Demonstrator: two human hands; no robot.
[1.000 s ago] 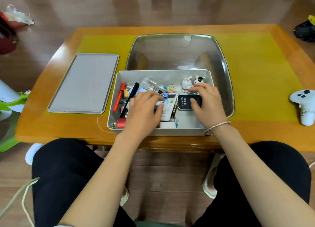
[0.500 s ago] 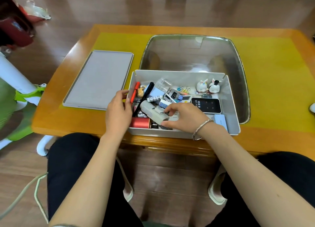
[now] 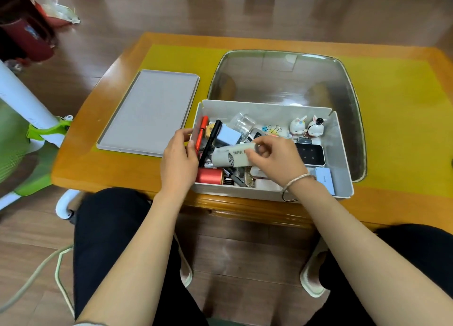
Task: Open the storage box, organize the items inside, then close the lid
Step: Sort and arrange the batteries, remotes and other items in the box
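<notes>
Wooden table (image 3: 103, 154) w/ yellow mat fills the frame, person seated at its 6 o'clock edge. Clear glass panel (image 3: 282, 80) sits in the mat toward 12. Storage box (image 3: 342, 154), white, open-topped, lies at the near edge, centre-right, its long axis running 9-to-3. Its lid (image 3: 149, 110) lies flat on the table at the box's 9 o'clock, just beside it, well clear of the opening, so opening looks done and sorting is under way. Left hand (image 3: 180, 162) rests at the box's left wall, thumb and fingers on either side of the rim, apparently steadying it; whether it pinches tight, can't tell. Right hand (image 3: 274, 160) is inside the box, fingers curled round the right end of a grey mini fan (image 3: 230, 157) marked "MINI", lifted a bit above the clutter. Fan's long axis runs roughly 9-to-3, free end pointing toward the left hand, so the right hand has it and the left is nearer its loose end. Other contents: black device (image 3: 310, 154) at 3 of the right hand, red spool (image 3: 209, 176) near the 7 o'clock corner, red pen (image 3: 202, 129) and black pen (image 3: 213, 137) along the left wall, clear jar (image 3: 242, 123), two bunny figurines (image 3: 306, 127) at the far wall, white card (image 3: 324, 178) near the 5 o'clock corner. Prob next: set the fan parallel to a wall in a free strip.
</notes>
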